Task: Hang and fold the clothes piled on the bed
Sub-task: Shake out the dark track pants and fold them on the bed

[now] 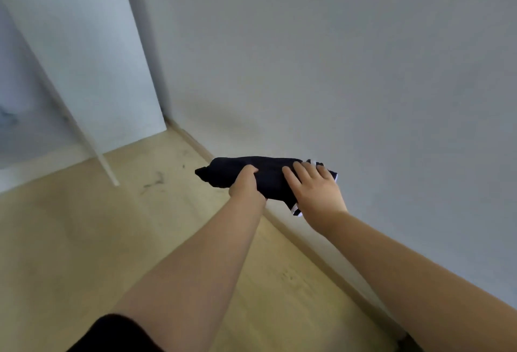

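Note:
A folded dark navy garment (268, 176) with white stripes at its right end is held in the air in front of me, above the floor near the wall. My left hand (246, 183) grips its underside and near edge, thumb on top. My right hand (316, 189) lies flat on top of the bundle's right part, fingers spread, pressing it down. The bed and the pile of clothes are out of view.
A light wooden floor (84, 239) runs to a grey wall (335, 57) with a skirting board. A white wardrobe panel (92, 57) stands at the left, with a thin white pole (92, 144) leaning in front of it.

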Demonstrator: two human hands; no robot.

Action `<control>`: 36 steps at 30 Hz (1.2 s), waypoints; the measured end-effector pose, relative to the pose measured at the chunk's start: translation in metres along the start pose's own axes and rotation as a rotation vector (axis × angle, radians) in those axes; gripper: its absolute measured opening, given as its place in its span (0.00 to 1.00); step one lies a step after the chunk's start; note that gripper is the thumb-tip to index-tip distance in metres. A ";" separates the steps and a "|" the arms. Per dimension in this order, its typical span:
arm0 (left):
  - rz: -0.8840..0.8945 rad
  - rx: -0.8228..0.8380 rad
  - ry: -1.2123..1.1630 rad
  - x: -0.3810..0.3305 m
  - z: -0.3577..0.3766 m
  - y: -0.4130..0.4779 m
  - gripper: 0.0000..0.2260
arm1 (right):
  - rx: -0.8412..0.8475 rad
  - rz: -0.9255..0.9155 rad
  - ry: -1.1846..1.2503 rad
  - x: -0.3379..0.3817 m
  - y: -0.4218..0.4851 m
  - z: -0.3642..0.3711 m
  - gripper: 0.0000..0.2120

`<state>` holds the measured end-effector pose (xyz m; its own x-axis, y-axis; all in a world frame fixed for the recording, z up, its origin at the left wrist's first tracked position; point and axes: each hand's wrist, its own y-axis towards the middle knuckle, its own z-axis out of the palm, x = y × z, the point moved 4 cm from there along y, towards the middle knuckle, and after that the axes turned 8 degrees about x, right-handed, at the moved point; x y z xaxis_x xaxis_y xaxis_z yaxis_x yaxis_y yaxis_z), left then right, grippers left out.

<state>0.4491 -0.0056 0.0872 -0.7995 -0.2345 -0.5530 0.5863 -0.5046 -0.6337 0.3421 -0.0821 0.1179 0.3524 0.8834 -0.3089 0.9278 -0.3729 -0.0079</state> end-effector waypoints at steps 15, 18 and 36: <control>0.054 -0.179 -0.257 -0.271 0.040 -0.113 0.11 | -0.021 -0.349 -0.069 0.030 0.147 -0.269 0.38; 0.079 -0.208 -0.262 -0.347 0.051 -0.168 0.10 | -0.057 -0.415 -0.058 0.043 0.167 -0.359 0.37; 0.671 -0.684 1.568 -0.774 -0.125 -0.365 0.48 | 0.227 -0.676 0.795 0.317 0.346 -0.720 0.07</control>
<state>0.8698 0.4637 0.6788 0.1720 0.8724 -0.4576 0.9828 -0.1834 0.0197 0.8625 0.2730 0.7020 -0.1727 0.8276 0.5341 0.9449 0.2923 -0.1473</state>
